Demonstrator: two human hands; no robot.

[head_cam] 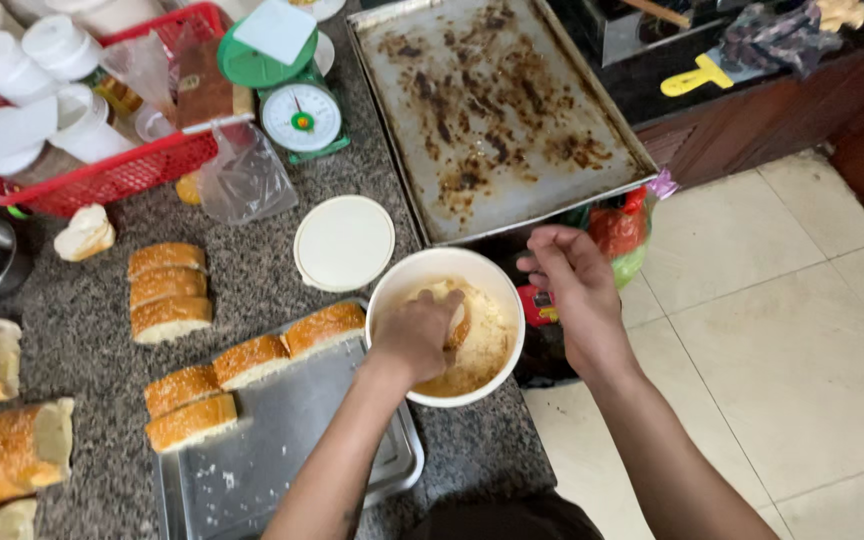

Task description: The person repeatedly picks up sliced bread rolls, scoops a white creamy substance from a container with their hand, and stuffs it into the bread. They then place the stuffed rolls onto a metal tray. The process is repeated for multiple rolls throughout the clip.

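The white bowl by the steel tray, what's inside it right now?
Inside the white bowl is a pale yellow creamy mixture, and the left hand presses a bread piece into it. The hand covers most of the bread and the bowl's bottom.

Speckled granite counter (282, 270), dull metal tray (282, 440), scorched, stained baking sheet (492, 110), smooth white plastic bowl (397, 285), crusty bread (170, 318).

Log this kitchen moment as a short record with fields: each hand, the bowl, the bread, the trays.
left hand: reaching into the white bowl, pressing a bread piece into a pale yellow mixture
right hand: raised beside the bowl's rim, grip loose, holding nothing visible
bread slices: sesame-topped, lined up on the granite counter and the small tray
small metal tray: four slices along its far edge
large baking tray: stained, no bread on it
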